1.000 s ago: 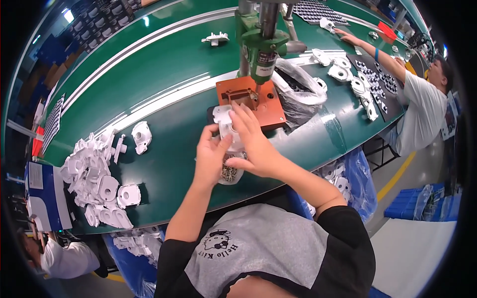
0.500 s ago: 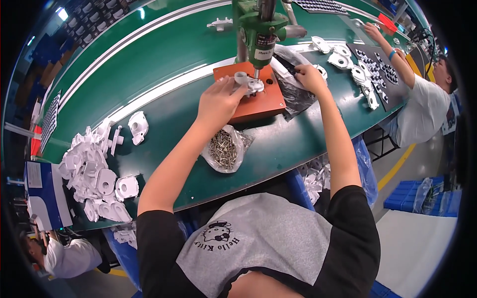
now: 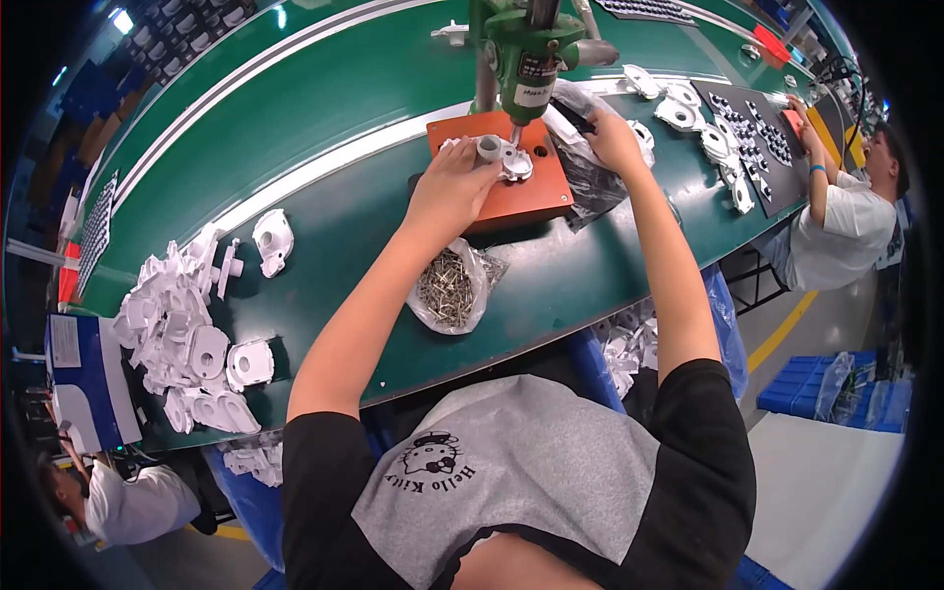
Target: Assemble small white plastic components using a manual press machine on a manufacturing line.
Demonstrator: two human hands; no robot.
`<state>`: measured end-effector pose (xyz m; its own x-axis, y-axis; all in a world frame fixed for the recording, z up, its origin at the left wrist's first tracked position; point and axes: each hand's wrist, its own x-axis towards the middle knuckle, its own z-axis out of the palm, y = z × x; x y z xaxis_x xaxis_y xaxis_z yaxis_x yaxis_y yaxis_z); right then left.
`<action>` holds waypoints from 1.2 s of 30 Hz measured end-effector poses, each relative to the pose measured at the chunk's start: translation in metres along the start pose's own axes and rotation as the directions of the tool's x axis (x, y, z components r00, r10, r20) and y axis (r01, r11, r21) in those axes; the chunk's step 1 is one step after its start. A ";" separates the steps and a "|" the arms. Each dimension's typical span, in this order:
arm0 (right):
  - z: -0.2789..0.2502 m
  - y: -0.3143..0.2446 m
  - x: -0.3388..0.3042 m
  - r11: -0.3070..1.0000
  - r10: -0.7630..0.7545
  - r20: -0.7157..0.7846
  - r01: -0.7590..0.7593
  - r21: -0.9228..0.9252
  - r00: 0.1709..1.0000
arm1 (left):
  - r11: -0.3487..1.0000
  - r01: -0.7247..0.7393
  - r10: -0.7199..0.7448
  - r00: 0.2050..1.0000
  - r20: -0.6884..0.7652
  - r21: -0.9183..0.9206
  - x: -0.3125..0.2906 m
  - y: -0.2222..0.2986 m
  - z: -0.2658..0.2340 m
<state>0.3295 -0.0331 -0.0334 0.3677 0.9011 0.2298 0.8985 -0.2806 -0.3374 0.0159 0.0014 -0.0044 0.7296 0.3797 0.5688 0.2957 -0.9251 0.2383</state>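
Observation:
My left hand (image 3: 452, 189) grips a white plastic housing (image 3: 516, 165) with a round collar, steadying it on the orange block (image 3: 543, 197). Directly over that part comes the spindle of a green bench press (image 3: 531, 67); whether its tip touches the part is hard to tell. My right hand (image 3: 615, 145) is at the opening of a clear plastic bag (image 3: 595, 192) with dark contents, right of the block. Its fingers are curled in, and something black shows by the fingertips. Nearer me lies an open bag of small metal screws or pins (image 3: 447, 293).
A heap of white plastic parts (image 3: 182, 324) covers the table's left end. More white housings (image 3: 716, 146) lie at right, beside a dark mat (image 3: 757, 138) of small black-and-white pieces. A co-worker (image 3: 846, 226) sits at the right; another person (image 3: 138, 501) is lower left. Blue bins (image 3: 619, 364) stand below the edge.
The view has shifted slightly. My left hand still holds the housing under the spindle, and my right hand remains at the bag. The co-worker at right has drawn an outstretched arm back.

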 end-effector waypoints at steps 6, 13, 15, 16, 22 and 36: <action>0.001 0.000 0.008 0.997 -0.006 0.028 0.008 -0.077 1.000 | 0.992 0.088 -0.086 0.996 0.031 -0.086 -0.007 0.004 0.002; 0.010 0.007 0.017 0.995 -0.010 -0.040 0.006 -0.102 0.999 | 0.971 0.148 -0.147 0.989 0.019 -0.188 -0.011 0.005 0.001; 0.010 0.018 0.020 0.998 -0.012 -0.022 0.011 -0.065 1.000 | 0.974 0.134 -0.138 0.990 -0.007 -0.183 -0.010 0.006 0.001; 0.011 0.025 0.019 1.000 -0.015 -0.074 0.014 -0.013 0.997 | 0.977 0.115 -0.122 0.992 -0.027 -0.178 -0.009 0.007 0.001; 0.004 0.026 0.016 0.993 -0.075 -0.082 0.082 0.083 0.994 | 0.974 0.120 -0.114 0.993 0.042 -0.191 -0.008 0.003 -0.004; -0.012 0.012 -0.002 0.987 -0.021 -0.010 0.022 0.158 1.000 | 0.972 0.157 -0.150 0.987 0.050 -0.173 0.001 0.002 0.004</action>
<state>0.3425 -0.0428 -0.0269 0.3513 0.9035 0.2455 0.8573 -0.2050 -0.4723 0.0200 -0.0001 -0.0065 0.7068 0.5137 0.4864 0.2956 -0.8391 0.4567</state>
